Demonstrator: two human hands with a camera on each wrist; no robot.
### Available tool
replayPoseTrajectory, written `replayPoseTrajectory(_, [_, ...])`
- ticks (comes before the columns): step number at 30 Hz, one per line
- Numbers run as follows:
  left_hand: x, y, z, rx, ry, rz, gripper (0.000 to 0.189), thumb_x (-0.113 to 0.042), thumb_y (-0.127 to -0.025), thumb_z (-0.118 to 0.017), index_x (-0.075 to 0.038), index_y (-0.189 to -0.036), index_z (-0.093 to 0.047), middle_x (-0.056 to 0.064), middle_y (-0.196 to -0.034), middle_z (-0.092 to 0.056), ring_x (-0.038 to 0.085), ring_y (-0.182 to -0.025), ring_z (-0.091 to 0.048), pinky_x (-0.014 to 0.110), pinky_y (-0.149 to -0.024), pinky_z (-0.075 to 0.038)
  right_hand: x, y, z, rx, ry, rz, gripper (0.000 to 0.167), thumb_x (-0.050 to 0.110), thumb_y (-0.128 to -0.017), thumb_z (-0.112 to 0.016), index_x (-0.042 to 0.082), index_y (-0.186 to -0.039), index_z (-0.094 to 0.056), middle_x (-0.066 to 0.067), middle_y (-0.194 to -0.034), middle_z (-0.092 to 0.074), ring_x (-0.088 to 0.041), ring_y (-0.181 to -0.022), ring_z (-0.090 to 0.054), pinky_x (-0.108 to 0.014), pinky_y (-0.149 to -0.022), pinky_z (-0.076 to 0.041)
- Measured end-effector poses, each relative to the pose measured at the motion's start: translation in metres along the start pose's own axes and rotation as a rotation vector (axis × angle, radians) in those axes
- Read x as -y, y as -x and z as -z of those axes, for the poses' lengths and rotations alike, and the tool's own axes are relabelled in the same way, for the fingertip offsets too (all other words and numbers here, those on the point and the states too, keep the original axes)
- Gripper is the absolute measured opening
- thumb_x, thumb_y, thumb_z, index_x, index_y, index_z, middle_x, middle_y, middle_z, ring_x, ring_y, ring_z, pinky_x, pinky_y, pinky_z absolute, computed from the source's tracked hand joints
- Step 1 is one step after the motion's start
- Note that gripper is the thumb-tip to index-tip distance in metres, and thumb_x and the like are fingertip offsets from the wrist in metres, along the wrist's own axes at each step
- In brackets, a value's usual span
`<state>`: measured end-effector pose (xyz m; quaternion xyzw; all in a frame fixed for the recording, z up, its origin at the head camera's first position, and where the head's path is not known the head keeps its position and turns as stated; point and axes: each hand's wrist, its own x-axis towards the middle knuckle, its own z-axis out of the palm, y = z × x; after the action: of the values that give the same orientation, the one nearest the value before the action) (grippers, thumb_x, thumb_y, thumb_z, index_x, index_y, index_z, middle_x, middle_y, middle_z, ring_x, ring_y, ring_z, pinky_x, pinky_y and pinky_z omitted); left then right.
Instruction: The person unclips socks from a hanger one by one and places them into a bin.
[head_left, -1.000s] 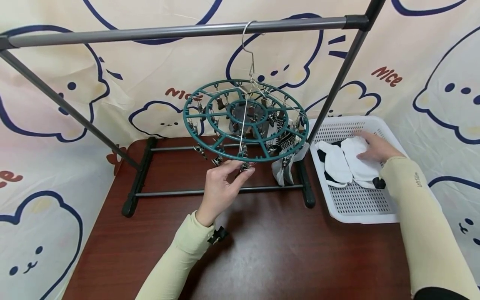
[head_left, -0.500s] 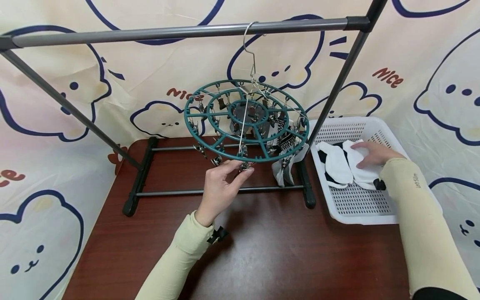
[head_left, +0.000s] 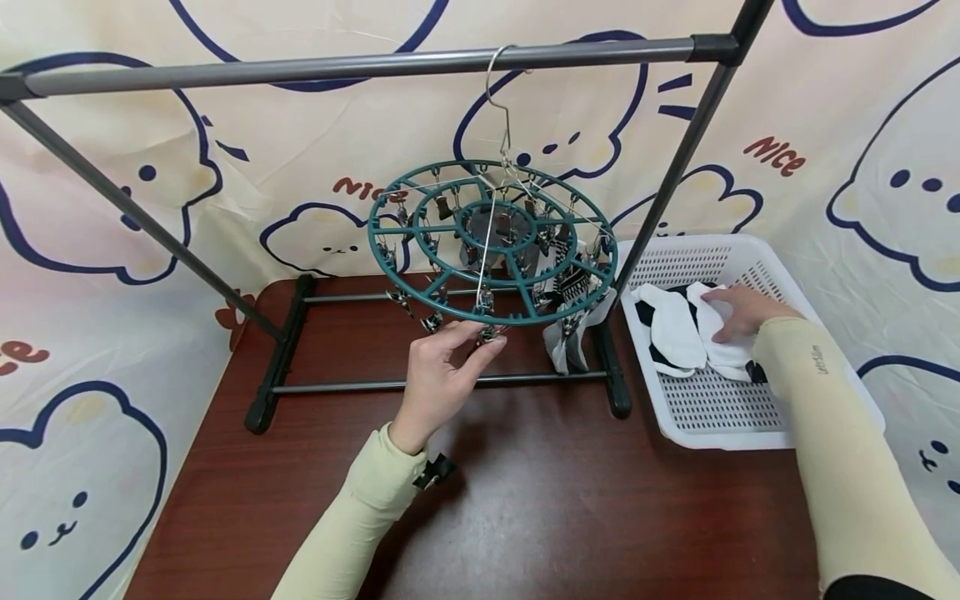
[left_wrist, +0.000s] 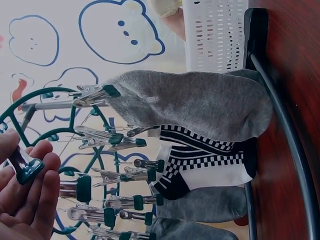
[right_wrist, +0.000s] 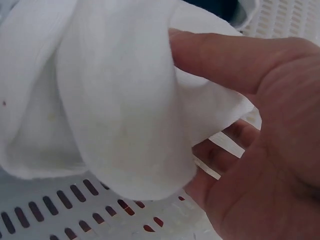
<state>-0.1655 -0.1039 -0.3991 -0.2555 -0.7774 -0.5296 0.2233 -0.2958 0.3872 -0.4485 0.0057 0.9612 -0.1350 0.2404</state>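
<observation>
My left hand point(head_left: 438, 379) pinches a metal clothes clip with green tips point(left_wrist: 29, 169) at the front of the round green drying hanger point(head_left: 517, 318). No sock shows in that clip. To the right, in the white basket point(head_left: 712, 440), my right hand point(head_left: 746, 312) grips a white sock point(right_wrist: 125, 110), thumb on top and the other fingers underneath. Beside it lies another white sock point(head_left: 671, 327). A grey sock point(left_wrist: 190, 102) and a black-and-white patterned sock point(left_wrist: 212, 172) hang from clips on the hanger's right side.
The hanger hooks onto the grey rack bar point(head_left: 360, 68), between sloping side posts. Several other clips dangle from its rings. The rack's feet point(head_left: 262, 408) stand on the dark red table point(head_left: 585, 517), against a patterned cloth backdrop. Dark fabric lies under the white socks.
My right hand has slid slightly toward me in the basket and closed on the white sock, bunching its upper part. My left hand stays at the same clip.
</observation>
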Motion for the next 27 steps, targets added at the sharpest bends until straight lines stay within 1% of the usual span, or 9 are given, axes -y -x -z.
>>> replayPoseTrajectory(5, [0.001,0.002,0.0,-0.007,0.01,0.005,0.021,-0.008,-0.09,-0.081,-0.005,-0.11,-0.08,0.007,-0.102,-0.08,0.016,-0.089,-0.073,0.031,-0.075,-0.056,0.005,0.005,0.0,0.019,0.011,-0.022,0.089,0.021,-0.084,-0.082,0.002,-0.157,-0.035,-0.043,-0.159,-0.012,-0.063,-0.145,-0.013,-0.079,-0.113,-0.018])
replayPoseTrajectory(9, [0.002,0.002,0.0,-0.011,0.015,0.008,0.021,-0.008,-0.09,-0.08,-0.006,-0.111,-0.08,0.007,-0.103,-0.08,0.017,-0.091,-0.074,0.031,-0.076,-0.057,0.007,0.008,0.002,0.004,-0.014,-0.036,0.088,0.019,-0.085,-0.081,0.003,-0.158,-0.035,-0.041,-0.161,-0.01,-0.062,-0.147,-0.01,-0.08,-0.112,-0.016])
replayPoseTrajectory(12, [0.003,0.002,0.001,-0.016,0.016,0.008,0.021,-0.008,-0.09,-0.081,-0.006,-0.111,-0.08,0.007,-0.102,-0.08,0.017,-0.092,-0.074,0.038,-0.078,-0.059,0.006,0.01,0.007,-0.037,-0.019,-0.008,0.085,0.017,-0.085,-0.082,0.002,-0.156,-0.038,-0.039,-0.162,-0.013,-0.061,-0.146,-0.016,-0.08,-0.111,-0.021])
replayPoseTrajectory(14, [0.004,0.003,0.002,-0.02,0.013,0.009,0.021,-0.008,-0.09,-0.081,-0.006,-0.11,-0.08,0.007,-0.101,-0.08,0.018,-0.093,-0.074,0.041,-0.081,-0.059,0.009,0.014,0.012,-0.072,-0.011,0.022,0.081,0.014,-0.084,-0.082,-0.001,-0.153,-0.042,-0.039,-0.16,-0.019,-0.061,-0.143,-0.023,-0.079,-0.109,-0.026])
replayPoseTrajectory(17, [0.006,0.003,0.004,-0.032,0.002,0.01,0.022,-0.008,-0.089,-0.082,-0.005,-0.11,-0.08,0.007,-0.101,-0.08,0.019,-0.094,-0.075,0.041,-0.084,-0.06,0.018,0.024,0.025,-0.117,0.012,0.063,0.073,0.011,-0.087,-0.08,-0.004,-0.15,-0.046,-0.04,-0.153,-0.023,-0.061,-0.135,-0.033,-0.077,-0.106,-0.033])
replayPoseTrajectory(21, [0.007,0.003,0.007,-0.047,-0.018,0.006,0.022,-0.008,-0.088,-0.083,-0.004,-0.109,-0.08,0.008,-0.099,-0.08,0.02,-0.093,-0.075,0.032,-0.087,-0.058,0.045,0.05,0.041,-0.168,0.017,0.16,0.057,0.014,-0.095,-0.073,-0.002,-0.146,-0.053,-0.037,-0.149,-0.036,-0.057,-0.128,-0.046,-0.072,-0.101,-0.042])
replayPoseTrajectory(23, [0.007,0.002,0.009,-0.055,-0.029,0.005,0.022,-0.009,-0.087,-0.083,-0.003,-0.109,-0.08,0.008,-0.098,-0.08,0.02,-0.093,-0.075,0.028,-0.088,-0.057,0.065,0.067,0.044,-0.185,0.0,0.255,0.05,0.018,-0.098,-0.071,0.001,-0.144,-0.057,-0.031,-0.146,-0.049,-0.049,-0.123,-0.056,-0.066,-0.099,-0.048])
replayPoseTrajectory(24, [0.007,0.003,0.011,-0.057,-0.036,0.006,0.022,-0.009,-0.087,-0.083,-0.003,-0.108,-0.08,0.009,-0.098,-0.08,0.02,-0.093,-0.075,0.025,-0.088,-0.056,0.076,0.077,0.044,-0.192,-0.02,0.325,0.047,0.018,-0.099,-0.071,0.002,-0.142,-0.06,-0.028,-0.142,-0.055,-0.044,-0.119,-0.061,-0.062,-0.097,-0.052])
replayPoseTrajectory(27, [0.009,0.004,0.015,-0.068,-0.052,0.013,0.022,-0.01,-0.087,-0.084,-0.003,-0.108,-0.08,0.009,-0.097,-0.08,0.02,-0.091,-0.074,0.019,-0.087,-0.054,0.112,0.107,0.033,-0.175,-0.073,0.513,0.042,0.02,-0.098,-0.073,0.01,-0.138,-0.066,-0.013,-0.134,-0.068,-0.03,-0.116,-0.068,-0.051,-0.095,-0.056])
